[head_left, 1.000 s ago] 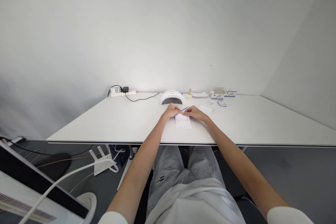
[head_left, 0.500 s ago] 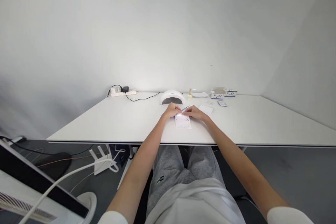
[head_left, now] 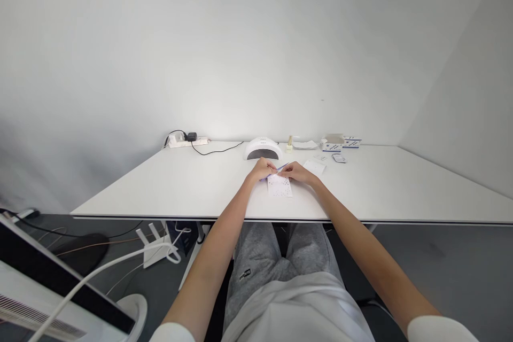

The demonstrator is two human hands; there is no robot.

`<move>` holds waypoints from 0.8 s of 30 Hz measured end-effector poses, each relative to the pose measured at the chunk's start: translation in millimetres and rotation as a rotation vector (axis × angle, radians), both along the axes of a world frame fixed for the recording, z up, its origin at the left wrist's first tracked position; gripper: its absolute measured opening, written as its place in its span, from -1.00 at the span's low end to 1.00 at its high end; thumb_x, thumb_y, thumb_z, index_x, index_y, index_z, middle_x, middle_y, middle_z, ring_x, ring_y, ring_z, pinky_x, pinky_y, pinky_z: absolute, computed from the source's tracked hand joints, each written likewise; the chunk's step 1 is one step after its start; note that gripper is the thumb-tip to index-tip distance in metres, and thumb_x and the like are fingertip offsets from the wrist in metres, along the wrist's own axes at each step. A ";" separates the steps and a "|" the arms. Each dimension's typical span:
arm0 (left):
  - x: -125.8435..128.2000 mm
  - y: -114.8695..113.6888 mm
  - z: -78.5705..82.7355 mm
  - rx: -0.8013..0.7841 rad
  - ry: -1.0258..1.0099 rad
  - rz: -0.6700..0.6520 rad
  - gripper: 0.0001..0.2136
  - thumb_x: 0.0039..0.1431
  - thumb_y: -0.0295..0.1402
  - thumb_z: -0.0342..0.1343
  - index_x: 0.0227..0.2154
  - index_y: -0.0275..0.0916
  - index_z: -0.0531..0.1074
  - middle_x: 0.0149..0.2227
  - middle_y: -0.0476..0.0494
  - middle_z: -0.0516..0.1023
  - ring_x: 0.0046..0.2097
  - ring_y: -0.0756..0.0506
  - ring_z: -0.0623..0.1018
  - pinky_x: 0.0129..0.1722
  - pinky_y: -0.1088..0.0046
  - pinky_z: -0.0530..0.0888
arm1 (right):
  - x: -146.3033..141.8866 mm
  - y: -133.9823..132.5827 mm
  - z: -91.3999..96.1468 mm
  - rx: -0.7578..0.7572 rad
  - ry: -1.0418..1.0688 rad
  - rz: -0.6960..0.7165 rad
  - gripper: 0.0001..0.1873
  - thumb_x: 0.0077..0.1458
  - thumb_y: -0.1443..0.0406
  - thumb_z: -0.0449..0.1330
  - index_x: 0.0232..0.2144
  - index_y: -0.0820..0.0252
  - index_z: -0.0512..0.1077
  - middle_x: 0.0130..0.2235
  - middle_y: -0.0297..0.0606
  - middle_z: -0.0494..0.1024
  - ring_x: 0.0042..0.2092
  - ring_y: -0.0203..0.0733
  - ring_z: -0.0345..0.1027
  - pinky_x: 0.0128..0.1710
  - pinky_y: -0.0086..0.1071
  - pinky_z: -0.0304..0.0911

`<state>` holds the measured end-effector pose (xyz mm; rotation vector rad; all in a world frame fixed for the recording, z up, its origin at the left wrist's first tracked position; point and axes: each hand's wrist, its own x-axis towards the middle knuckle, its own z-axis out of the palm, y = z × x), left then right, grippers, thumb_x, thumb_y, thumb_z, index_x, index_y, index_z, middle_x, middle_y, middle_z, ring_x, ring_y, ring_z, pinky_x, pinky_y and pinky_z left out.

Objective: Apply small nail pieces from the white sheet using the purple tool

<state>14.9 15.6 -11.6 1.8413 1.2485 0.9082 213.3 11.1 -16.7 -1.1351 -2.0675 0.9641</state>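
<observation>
A small white sheet [head_left: 279, 187] dotted with little dark marks, like a sticker sheet, lies on the table close to me. My left hand [head_left: 263, 169] is closed at its upper left corner, fingertips pinched together. From the other side my right hand [head_left: 295, 171] pinches the sheet's top edge, thumb and forefinger nearly meeting the left fingertips. A thin blue-violet strip [head_left: 283, 165] slants past the left fingers, showing on both sides of that hand; what it belongs to is too small to tell. The fingertips hide the sheet's top edge.
Behind my hands stands a white arched nail lamp [head_left: 262, 148]. To its right are a nail polish bottle [head_left: 289, 144], a white tray [head_left: 304, 145], small boxes [head_left: 332, 142] and another sheet [head_left: 315, 166]. A power strip [head_left: 188, 142] with a black adapter sits at the back left.
Almost nothing differs. The bright glint at the top of the sheet has faded, and the fingertips have shifted very slightly.
</observation>
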 end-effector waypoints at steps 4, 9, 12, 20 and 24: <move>0.1 -1.0 0.5 -0.009 0.002 -0.001 -0.93 -0.07 -0.48 0.23 -0.47 -0.37 0.54 -0.53 -0.09 0.44 -0.52 0.04 0.35 -0.56 0.53 0.22 | 0.3 1.1 -1.1 -0.001 0.000 0.002 -0.57 -0.12 -0.02 0.30 -0.53 0.28 0.52 -0.56 -0.33 0.37 -0.48 -0.33 0.11 -0.43 -0.36 0.01; 0.8 -2.0 1.5 0.004 -0.002 0.007 -0.94 -0.06 -0.48 0.23 -0.48 -0.37 0.54 -0.55 -0.07 0.43 -0.53 0.04 0.35 -0.56 0.53 0.22 | 0.1 1.1 -1.4 -0.001 0.003 0.015 -0.55 -0.12 -0.04 0.30 -0.55 0.27 0.50 -0.56 -0.33 0.36 -0.48 -0.32 0.11 -0.43 -0.37 0.01; 1.0 -1.1 1.3 0.015 -0.008 0.008 -0.96 -0.07 -0.48 0.24 -0.50 -0.37 0.54 -0.55 -0.07 0.43 -0.52 0.04 0.37 -0.54 0.52 0.25 | 0.2 0.5 -0.7 0.000 -0.002 0.017 -0.54 -0.12 -0.05 0.29 -0.55 0.28 0.50 -0.56 -0.33 0.35 -0.47 -0.32 0.11 -0.44 -0.37 0.01; 0.3 -3.0 2.1 0.012 -0.013 0.006 -0.95 -0.08 -0.49 0.23 -0.49 -0.37 0.54 -0.57 -0.05 0.43 -0.53 0.03 0.37 -0.53 0.52 0.24 | -0.3 -1.0 0.3 -0.005 0.004 0.010 -0.56 -0.12 -0.03 0.30 -0.55 0.28 0.49 -0.56 -0.34 0.35 -0.48 -0.33 0.11 -0.43 -0.36 0.01; 0.4 -2.9 2.3 0.007 -0.010 0.012 -0.94 -0.09 -0.48 0.24 -0.48 -0.37 0.54 -0.54 -0.07 0.45 -0.51 0.03 0.39 -0.53 0.52 0.25 | 0.0 -0.1 0.0 -0.007 0.000 0.013 -0.57 -0.11 -0.02 0.30 -0.55 0.28 0.50 -0.56 -0.34 0.36 -0.48 -0.33 0.12 -0.43 -0.36 0.02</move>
